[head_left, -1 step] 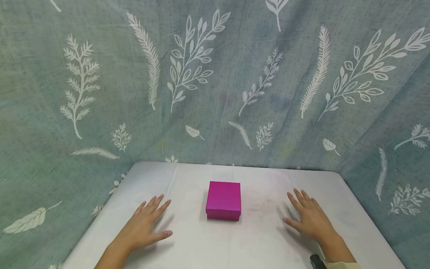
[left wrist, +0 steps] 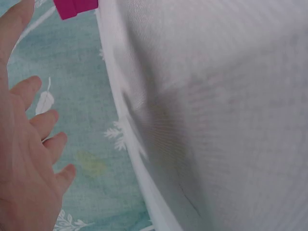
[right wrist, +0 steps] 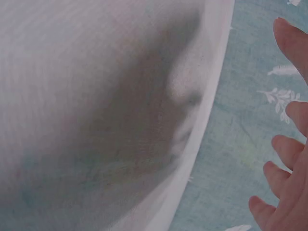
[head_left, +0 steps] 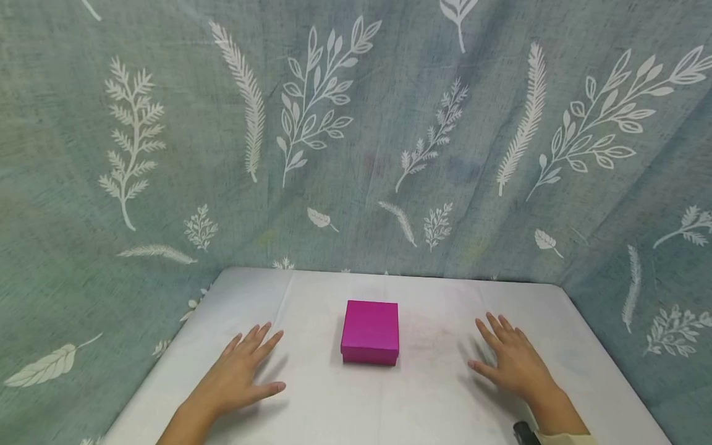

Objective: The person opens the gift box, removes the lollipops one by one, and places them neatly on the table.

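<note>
A square magenta box, its lid on, sits near the middle of the white-covered table. To its left, my left hand hovers palm down with fingers spread, holding nothing. My right hand is spread in the same way on the box's right side, also holding nothing. Both hands are apart from the box and cast shadows on the cloth. In the left wrist view a corner of the magenta box shows at the top, beyond the thumb of the left hand. The right wrist view shows only the right hand's fingers and the tabletop. What the box holds is hidden.
A blue-green fabric backdrop with white leaf prints stands behind the table and along both sides. A dark strap-like piece and a pale sleeve show at the right wrist.
</note>
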`<state>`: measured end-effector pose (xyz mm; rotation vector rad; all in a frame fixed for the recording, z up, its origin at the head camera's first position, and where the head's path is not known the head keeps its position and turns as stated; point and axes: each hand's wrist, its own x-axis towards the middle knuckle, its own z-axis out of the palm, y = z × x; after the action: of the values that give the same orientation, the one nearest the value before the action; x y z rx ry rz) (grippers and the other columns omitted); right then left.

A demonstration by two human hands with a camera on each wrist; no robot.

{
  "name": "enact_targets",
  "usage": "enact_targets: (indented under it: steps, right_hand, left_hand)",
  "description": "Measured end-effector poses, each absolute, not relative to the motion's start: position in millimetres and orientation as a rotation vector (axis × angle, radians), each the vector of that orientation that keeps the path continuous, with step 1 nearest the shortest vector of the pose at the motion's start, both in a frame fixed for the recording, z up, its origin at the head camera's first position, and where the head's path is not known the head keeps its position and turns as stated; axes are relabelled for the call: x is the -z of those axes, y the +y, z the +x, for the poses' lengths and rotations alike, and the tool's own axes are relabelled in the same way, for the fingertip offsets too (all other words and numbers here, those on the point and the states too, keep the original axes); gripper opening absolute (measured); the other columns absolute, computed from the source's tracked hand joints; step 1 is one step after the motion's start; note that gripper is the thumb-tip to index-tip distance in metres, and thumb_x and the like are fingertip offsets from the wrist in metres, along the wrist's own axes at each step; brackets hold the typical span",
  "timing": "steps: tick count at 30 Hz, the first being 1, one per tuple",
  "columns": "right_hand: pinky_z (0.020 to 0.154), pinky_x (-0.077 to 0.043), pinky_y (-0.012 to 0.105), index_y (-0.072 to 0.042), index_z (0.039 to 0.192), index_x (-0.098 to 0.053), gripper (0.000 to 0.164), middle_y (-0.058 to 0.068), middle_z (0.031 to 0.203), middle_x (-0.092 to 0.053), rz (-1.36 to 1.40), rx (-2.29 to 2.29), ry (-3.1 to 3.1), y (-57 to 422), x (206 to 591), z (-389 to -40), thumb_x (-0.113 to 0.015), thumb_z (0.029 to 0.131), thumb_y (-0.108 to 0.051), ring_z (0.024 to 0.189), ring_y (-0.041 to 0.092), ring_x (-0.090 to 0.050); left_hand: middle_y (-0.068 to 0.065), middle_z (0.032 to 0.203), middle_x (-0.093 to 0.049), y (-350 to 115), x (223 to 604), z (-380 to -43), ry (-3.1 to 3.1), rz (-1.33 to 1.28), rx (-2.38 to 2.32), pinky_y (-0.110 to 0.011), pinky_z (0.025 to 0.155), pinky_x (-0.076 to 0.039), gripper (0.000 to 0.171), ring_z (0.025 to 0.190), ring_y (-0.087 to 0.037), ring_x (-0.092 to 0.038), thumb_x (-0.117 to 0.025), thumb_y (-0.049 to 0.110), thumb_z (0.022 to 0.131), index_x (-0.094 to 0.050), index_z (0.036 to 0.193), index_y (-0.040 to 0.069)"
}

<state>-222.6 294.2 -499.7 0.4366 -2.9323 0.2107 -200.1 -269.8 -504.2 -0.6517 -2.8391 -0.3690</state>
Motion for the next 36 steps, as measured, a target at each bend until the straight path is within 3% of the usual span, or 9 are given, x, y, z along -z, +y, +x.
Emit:
enact_targets:
  steps: [13,21,27,32,36]
  right_hand:
    - [0.107,-0.018,0.063,-0.009,0.151,-0.035,0.094,0.022,0.153,-0.029,0.44,-0.22,-2.934,295.4,508.1,-216.1,-0.057,0.083,-0.07,0.14,0.044,-0.022]
    - [0.105,-0.026,0.062,-0.008,0.151,-0.034,0.079,0.023,0.153,-0.029,0.398,-0.367,-2.905,277.2,508.5,-223.2,-0.062,0.091,-0.051,0.139,0.045,-0.024]
    - [0.102,-0.032,0.061,-0.004,0.146,-0.042,0.064,0.021,0.149,-0.037,0.336,-0.539,-2.894,255.3,502.0,-229.7,-0.062,0.095,-0.038,0.135,0.043,-0.034]
    - [0.096,-0.04,0.056,-0.003,0.134,-0.055,0.049,0.017,0.132,-0.052,0.249,-0.703,-2.861,232.2,502.1,-231.7,-0.064,0.095,-0.03,0.12,0.039,-0.05]
    - [0.09,-0.046,0.05,-0.005,0.131,-0.059,0.044,0.011,0.118,-0.06,0.154,-0.846,-2.824,214.8,504.8,-233.3,-0.066,0.093,-0.027,0.108,0.032,-0.058]
  left_hand:
    - [-0.008,0.156,-0.029,-267.6,513.3,-194.5,-2.865,-0.627,0.423,-0.059,0.109,-0.016,0.089,0.142,-0.034,-0.026,-0.065,0.068,0.079,-0.036,0.152,0.026]
    - [-0.012,0.155,-0.031,-254.9,515.6,-207.2,-2.86,-0.586,0.43,-0.055,0.111,-0.018,0.094,0.142,-0.033,-0.027,-0.067,0.063,0.082,-0.033,0.152,0.009]
    - [-0.015,0.146,-0.045,-234.4,511.0,-220.3,-2.825,-0.548,0.561,-0.055,0.107,-0.028,0.074,0.136,-0.036,-0.036,-0.068,0.045,0.089,-0.044,0.144,0.002]
    - [-0.012,0.132,-0.058,-218.1,507.1,-223.3,-2.828,-0.508,0.666,-0.052,0.104,-0.035,0.052,0.127,-0.033,-0.048,-0.067,0.038,0.092,-0.059,0.132,0.006]
    - [-0.006,0.124,-0.063,-208.4,506.5,-225.0,-2.839,-0.451,0.825,-0.051,0.102,-0.037,0.046,0.123,-0.03,-0.052,-0.068,0.037,0.092,-0.063,0.128,0.009]
